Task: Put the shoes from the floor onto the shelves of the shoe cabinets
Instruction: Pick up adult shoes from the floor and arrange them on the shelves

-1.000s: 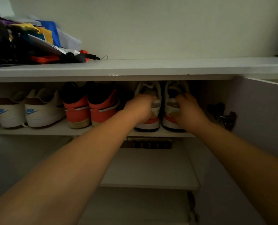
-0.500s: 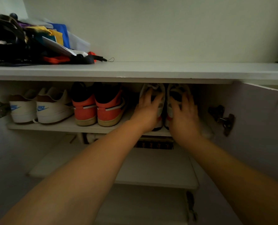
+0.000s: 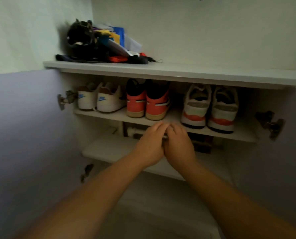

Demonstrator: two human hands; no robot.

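Three pairs of shoes stand heels-out on the cabinet's upper shelf (image 3: 174, 117): white sneakers with blue logos (image 3: 98, 100) at the left, orange and black sneakers (image 3: 148, 100) in the middle, white sneakers with orange soles (image 3: 210, 109) at the right. My left hand (image 3: 150, 144) and my right hand (image 3: 180, 144) are side by side and touching each other in front of the shelf's edge, below the orange pair. Their fingers are loosely curled and hold nothing. No shoe on the floor is in view.
A lower shelf (image 3: 107, 150) sits beneath my hands. Both cabinet doors stand open, the left door (image 3: 22, 126) and the right door (image 3: 292, 161), with metal hinges (image 3: 271, 124) on the inside. A black helmet-like item and colourful clutter (image 3: 98, 44) lie on the cabinet top (image 3: 204, 72).
Both hands let go of the white and orange sneakers and pulled back to the left, meeting in front of the shelf edge. My view backed away and shifted left, showing the left door.
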